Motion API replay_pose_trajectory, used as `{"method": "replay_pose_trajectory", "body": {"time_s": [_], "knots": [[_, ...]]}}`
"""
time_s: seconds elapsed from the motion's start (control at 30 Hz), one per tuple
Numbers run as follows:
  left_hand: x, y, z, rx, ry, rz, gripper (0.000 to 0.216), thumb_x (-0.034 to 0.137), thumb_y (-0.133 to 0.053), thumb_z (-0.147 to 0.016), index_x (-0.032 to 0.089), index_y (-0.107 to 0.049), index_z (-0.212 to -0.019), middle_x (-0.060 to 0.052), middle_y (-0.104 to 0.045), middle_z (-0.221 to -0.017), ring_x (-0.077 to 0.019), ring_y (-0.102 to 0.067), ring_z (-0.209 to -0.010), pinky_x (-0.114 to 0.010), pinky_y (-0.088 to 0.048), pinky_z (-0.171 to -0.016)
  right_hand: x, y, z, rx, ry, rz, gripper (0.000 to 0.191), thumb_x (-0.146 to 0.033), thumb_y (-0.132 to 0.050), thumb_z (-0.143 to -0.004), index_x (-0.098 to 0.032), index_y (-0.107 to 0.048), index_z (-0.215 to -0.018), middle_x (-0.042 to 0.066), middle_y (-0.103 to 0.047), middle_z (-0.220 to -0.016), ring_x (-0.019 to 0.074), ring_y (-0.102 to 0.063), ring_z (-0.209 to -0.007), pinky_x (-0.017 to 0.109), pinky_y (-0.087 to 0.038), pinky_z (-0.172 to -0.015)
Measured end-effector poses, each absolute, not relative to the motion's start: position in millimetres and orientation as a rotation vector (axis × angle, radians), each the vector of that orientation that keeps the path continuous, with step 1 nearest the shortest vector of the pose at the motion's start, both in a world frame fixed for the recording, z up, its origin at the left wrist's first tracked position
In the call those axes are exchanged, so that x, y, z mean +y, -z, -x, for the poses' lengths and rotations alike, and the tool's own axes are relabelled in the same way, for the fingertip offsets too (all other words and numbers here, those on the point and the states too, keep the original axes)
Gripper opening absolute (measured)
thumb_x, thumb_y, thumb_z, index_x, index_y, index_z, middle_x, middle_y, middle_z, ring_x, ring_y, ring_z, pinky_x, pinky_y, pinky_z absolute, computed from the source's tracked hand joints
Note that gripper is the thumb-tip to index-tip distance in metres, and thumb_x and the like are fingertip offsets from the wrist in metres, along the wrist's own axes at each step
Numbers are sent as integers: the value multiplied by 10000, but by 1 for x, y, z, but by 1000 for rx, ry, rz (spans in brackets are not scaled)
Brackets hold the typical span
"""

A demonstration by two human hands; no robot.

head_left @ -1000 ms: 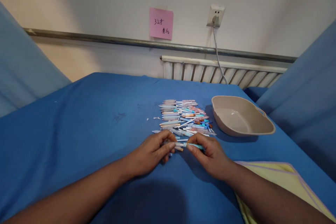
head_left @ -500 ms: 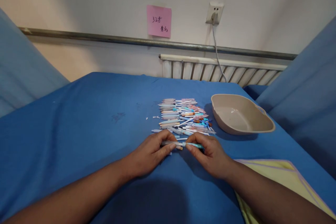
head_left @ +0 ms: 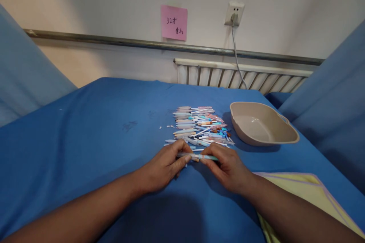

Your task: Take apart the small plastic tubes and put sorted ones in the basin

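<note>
Between my two hands a slim pen (head_left: 196, 156) lies level, with a pale left half and a teal right half. My left hand (head_left: 168, 163) pinches its pale end between thumb and fingers. On the teal end, my right hand (head_left: 225, 165) is closed the same way, thumb near the pen's middle. Just beyond my fingers spreads a heap of pen parts (head_left: 185, 121): pale barrels on the left, white refills and coloured pieces on the right. Some parts right behind and under my hands are partly hidden.
A beige plastic basin (head_left: 262, 125) stands right of the heap on the blue cloth (head_left: 85, 140). A yellow cloth (head_left: 299, 190) lies at the front right, under my right forearm. Small white bits (head_left: 170, 126) rest left of the heap. Behind are a radiator (head_left: 228, 74) and a rail.
My right hand has moved slightly left along the pen, and the gap between the two pen halves has closed. The camera view has shifted very slightly.
</note>
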State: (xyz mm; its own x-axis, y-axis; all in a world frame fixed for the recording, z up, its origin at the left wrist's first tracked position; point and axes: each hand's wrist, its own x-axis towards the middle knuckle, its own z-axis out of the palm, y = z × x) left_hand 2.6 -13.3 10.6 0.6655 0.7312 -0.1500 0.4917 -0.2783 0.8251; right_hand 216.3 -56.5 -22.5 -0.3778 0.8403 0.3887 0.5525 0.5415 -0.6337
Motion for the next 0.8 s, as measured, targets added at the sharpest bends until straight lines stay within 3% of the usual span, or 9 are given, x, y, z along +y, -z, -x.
{"method": "replay_pose_trajectory", "body": {"time_s": [0.17, 0.33, 0.4, 0.5, 0.63, 0.8], "knots": [[-17, -14, -5, 939, -293, -1996, 234, 407, -399, -936, 192, -484, -901, 47, -482, -635, -124, -472, -579, -244, -388, -561, -57, 21, -214, -2112, -573, 1177, 139, -285, -489, -928, -203, -601, -924, 30, -647, -802, 154, -585, -724, 265, -421, -668], [-17, -13, -6, 962, -355, -2144, 196, 370, -428, -928, 195, -515, -915, -16, -590, -871, -166, -524, -794, -284, -406, -724, -55, 19, -211, -1978, -814, 1245, 253, -321, -470, -939, -191, -624, -786, -5, -633, -684, 127, -567, -633, 234, -392, -586], [-16, -10, -6, 963, -356, -2157, 205, 375, -417, -932, 194, -512, -917, -22, -592, -896, -171, -525, -805, -290, -402, -733, -55, 19, -211, -1974, -854, 1230, 215, -324, -471, -938, -195, -626, -862, 0, -649, -732, 134, -578, -669, 237, -398, -601], [-14, -8, -5, 969, -363, -2170, 207, 370, -410, -936, 190, -509, -913, -14, -581, -864, -169, -525, -778, -290, -396, -716, -56, 21, -212, -1971, -786, 1255, 162, -308, -573, -877, -205, -571, -1002, 7, -660, -834, 151, -581, -742, 249, -409, -644], [-13, -8, -4, 964, -350, -2172, 193, 358, -415, -930, 193, -513, -911, -9, -580, -848, -170, -527, -773, -290, -395, -706, -58, 23, -213, -2024, -654, 1227, 37, -241, -547, -879, -213, -544, -905, 2, -628, -800, 143, -558, -715, 248, -388, -633], [-10, -10, -3, 947, -373, -2120, 186, 349, -433, -922, 188, -522, -896, -11, -582, -847, -165, -524, -785, -280, -404, -695, -55, 21, -217, -2126, -591, 1213, 83, -246, -482, -914, -207, -554, -897, 10, -607, -779, 148, -556, -711, 258, -393, -646]]}}
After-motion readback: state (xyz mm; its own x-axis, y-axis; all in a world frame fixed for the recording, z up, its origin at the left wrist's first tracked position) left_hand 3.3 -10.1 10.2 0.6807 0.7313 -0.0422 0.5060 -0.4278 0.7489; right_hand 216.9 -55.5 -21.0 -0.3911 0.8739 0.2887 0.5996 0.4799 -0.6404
